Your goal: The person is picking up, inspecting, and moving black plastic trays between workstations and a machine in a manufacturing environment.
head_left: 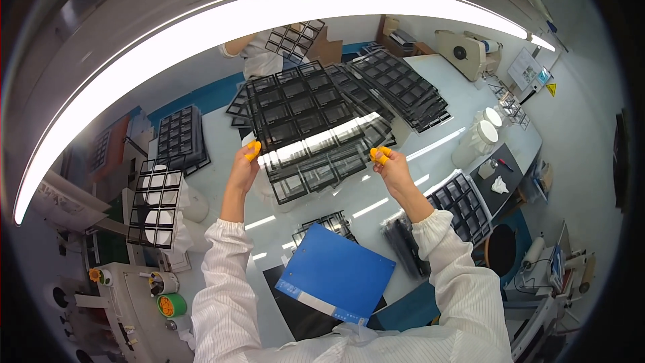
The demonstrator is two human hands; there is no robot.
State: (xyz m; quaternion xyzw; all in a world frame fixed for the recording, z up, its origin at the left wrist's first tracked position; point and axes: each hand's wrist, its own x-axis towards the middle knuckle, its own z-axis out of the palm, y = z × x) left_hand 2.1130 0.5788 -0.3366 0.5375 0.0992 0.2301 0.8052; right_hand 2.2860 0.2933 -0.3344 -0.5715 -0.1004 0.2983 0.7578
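Note:
A clear sheet printed with a black window grid (pixel 314 172) spans the space between my two hands, its middle glaring white with the lamp's reflection. My left hand (pixel 246 165), with yellow finger cots on its tips, pinches the left edge. At the opposite edge my right hand (pixel 392 169), also in yellow finger cots, has its fingertips closed on the sheet. Beyond it lie more black-gridded sheets (pixel 289 97), overlapping so that their borders are hard to separate. A blue folder (pixel 339 270) lies nearer my body, below the hands.
Fanned stacks of gridded sheets (pixel 403 84) cover the far right of the white table (pixel 440 136). Another stack (pixel 180 136) sits at left. White cylinders (pixel 476 144) stand at right. A bright lamp (pixel 282 10) arches overhead. Across the table, another person holds a grid sheet (pixel 295 39).

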